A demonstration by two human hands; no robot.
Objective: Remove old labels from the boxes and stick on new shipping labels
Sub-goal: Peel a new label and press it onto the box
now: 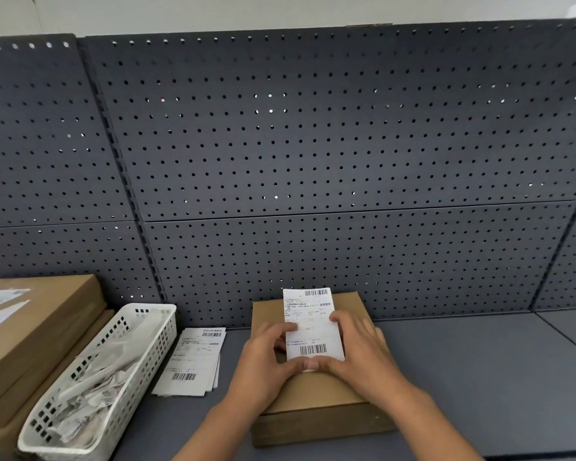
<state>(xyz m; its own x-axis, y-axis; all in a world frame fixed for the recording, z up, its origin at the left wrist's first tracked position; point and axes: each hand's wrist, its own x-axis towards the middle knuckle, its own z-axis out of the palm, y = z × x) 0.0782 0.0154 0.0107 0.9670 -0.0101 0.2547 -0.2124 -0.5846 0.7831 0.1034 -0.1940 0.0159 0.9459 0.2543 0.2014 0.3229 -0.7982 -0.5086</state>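
The left hand [266,356] and right hand [363,351] pinch the white barcoded paper shipping label [313,331] over the flat brown cardboard box [320,392]. Its far end seems to overhang the box's back edge; pressed down skewed, it would crease. Moving room lies rightward on the grey tabletop [479,377]; 1 white plastic basket [146,356] crowds the left.
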